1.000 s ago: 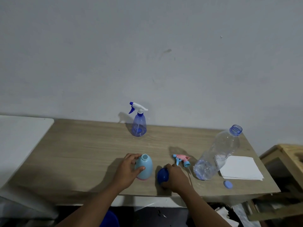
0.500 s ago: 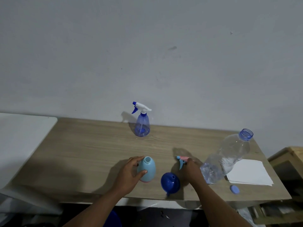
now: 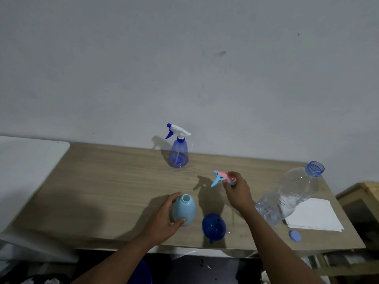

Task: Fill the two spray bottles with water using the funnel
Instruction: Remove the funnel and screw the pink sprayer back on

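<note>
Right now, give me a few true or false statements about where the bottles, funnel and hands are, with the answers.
1. The left hand grips the light blue bottle. True.
2. The funnel sits in that bottle's neck. False: it lies on the table beside it.
3. The right hand holds the pink spray head. True.
4. The water bottle is capped. False: it is open; a blue cap lies on the table.
</note>
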